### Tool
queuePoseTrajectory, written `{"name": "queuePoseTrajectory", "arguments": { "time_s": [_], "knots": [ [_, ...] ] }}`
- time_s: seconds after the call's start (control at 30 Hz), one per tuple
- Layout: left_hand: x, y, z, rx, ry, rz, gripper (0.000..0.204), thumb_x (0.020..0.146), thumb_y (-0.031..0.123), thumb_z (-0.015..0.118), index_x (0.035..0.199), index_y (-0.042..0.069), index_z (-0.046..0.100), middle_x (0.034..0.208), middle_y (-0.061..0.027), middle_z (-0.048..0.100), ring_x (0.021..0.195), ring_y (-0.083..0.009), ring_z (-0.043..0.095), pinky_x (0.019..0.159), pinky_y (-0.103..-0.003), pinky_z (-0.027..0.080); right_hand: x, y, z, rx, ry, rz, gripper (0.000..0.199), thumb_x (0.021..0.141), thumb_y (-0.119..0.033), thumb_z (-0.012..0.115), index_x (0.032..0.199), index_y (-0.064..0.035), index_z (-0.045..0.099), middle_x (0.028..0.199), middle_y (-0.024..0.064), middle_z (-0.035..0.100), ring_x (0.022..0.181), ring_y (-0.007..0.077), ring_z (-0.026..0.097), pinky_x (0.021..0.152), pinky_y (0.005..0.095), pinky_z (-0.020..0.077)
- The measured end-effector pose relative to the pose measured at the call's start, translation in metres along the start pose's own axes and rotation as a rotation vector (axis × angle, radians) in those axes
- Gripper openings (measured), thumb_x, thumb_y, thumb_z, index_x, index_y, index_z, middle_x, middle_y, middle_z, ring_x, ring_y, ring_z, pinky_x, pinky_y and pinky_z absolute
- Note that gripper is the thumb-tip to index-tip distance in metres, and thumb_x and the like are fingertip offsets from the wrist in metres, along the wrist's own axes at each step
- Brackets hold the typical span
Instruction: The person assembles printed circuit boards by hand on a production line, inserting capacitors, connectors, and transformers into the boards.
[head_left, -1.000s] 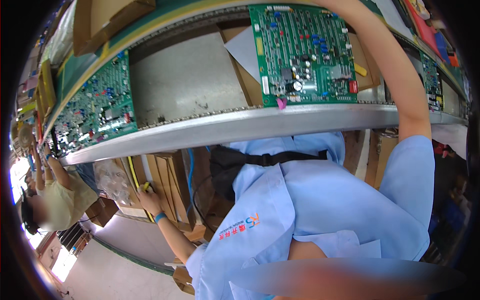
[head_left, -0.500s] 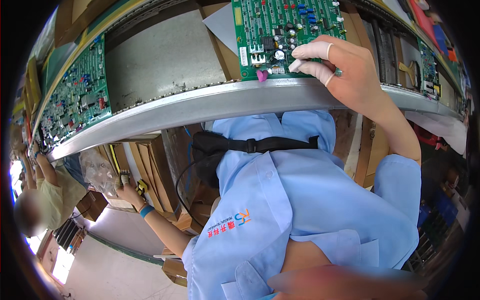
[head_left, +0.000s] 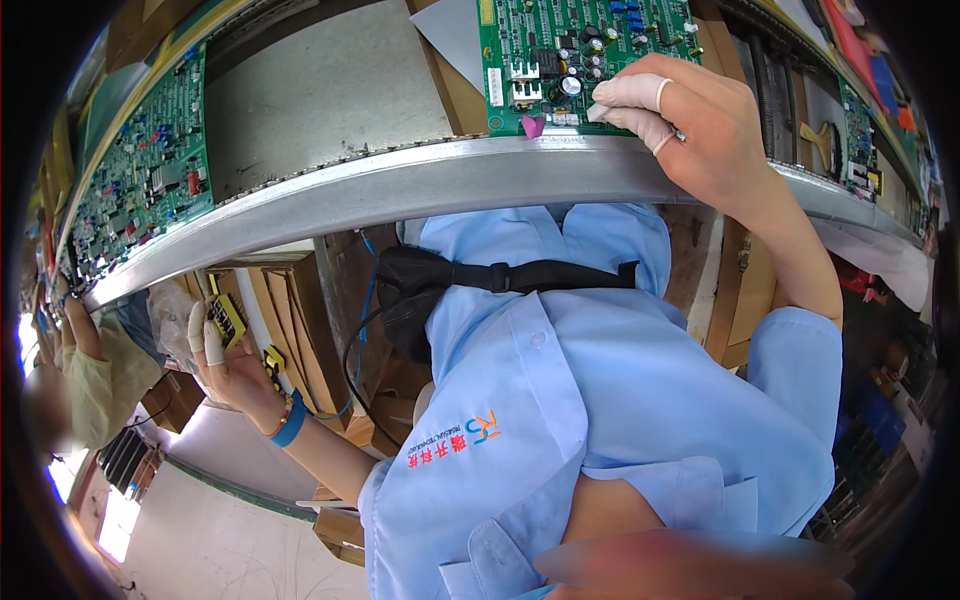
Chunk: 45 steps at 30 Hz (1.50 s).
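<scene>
While a curved metal rail runs across the view, two green boards lie beyond it: one at the left, the other board at the top. On that near board rests the right hand, capped fingertips pressed to its lower edge. Below the rail, the left hand grips a small yellow-and-black part, possibly a transformer.

The green circuit board looks like matt laminate studded with glossy plastic and shiny metal parts. The rail under it is brushed metal — dull grey, smooth. The right hand wears pale rubbery finger cots. The shirt is smooth woven cloth — the boxes rough brown cardboard.
</scene>
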<state>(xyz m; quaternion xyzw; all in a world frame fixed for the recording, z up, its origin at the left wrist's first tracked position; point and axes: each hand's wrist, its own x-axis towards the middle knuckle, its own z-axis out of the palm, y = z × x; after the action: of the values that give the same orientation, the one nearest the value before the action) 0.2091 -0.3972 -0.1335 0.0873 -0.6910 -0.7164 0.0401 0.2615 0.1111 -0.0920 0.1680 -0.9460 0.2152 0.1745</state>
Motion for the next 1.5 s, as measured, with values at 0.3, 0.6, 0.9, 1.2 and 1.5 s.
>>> {"name": "queuePoseTrajectory", "arguments": {
  "time_s": [0.3,0.6,0.9,1.2,1.5],
  "knots": [
    [-0.010,0.014,0.050,-0.169,-0.165,-0.063,0.036,0.097,0.011,0.052,0.130,-0.004,0.052,0.128,-0.0170,0.058,0.114,-0.0240,0.059,0.078,-0.030,0.055,0.000,-0.005,-0.002,-0.043,0.009,-0.158,0.022,0.075,-0.006,0.072,0.097,-0.0065,0.070,0.086,0.0068,0.069,0.070,0.0212,0.066,0.058,0.0286,0.0515],
    [-0.003,0.024,0.091,0.008,-0.530,0.032,0.077,0.086,0.018,0.072,0.147,-0.003,0.030,0.145,-0.0167,0.043,0.097,-0.0162,0.052,0.083,-0.025,0.043,-0.085,0.015,-0.045,-0.371,0.459,0.118,0.015,0.079,-0.023,0.070,0.092,-0.0185,0.074,0.094,0.0001,0.069,0.067,0.0165,0.065,0.056,0.0283,0.0521],
    [0.022,0.044,0.179,-0.080,-0.665,-0.006,0.074,0.083,0.013,0.076,0.144,-0.001,0.036,0.136,-0.0129,0.052,0.081,-0.0102,0.049,0.063,-0.020,0.039,-0.406,0.118,-0.072,-0.603,0.432,1.448,0.023,0.085,-0.024,0.067,0.107,-0.0176,0.070,0.090,0.0105,0.071,0.084,0.0279,0.068,0.075,0.0379,0.0517],
    [0.011,0.048,0.196,-0.015,-0.709,0.004,0.063,0.085,0.005,0.069,0.142,-0.002,0.041,0.124,-0.0076,0.054,0.074,-0.0084,0.041,0.065,-0.019,0.038,-0.456,0.162,0.008,-0.173,0.422,1.686,0.037,0.078,-0.029,0.072,0.103,-0.0011,0.068,0.100,0.0170,0.070,0.098,0.0322,0.066,0.085,0.0386,0.0496],
    [0.005,0.044,0.201,0.003,-0.719,0.017,0.064,0.085,0.006,0.071,0.140,-0.004,0.041,0.129,-0.0133,0.055,0.097,-0.0130,0.057,0.082,-0.023,0.048,-0.455,0.142,0.004,-0.180,0.585,1.828,0.032,0.077,-0.023,0.070,0.101,-0.0033,0.067,0.099,0.0170,0.070,0.093,0.0285,0.067,0.083,0.0356,0.0499]
  ]
}}
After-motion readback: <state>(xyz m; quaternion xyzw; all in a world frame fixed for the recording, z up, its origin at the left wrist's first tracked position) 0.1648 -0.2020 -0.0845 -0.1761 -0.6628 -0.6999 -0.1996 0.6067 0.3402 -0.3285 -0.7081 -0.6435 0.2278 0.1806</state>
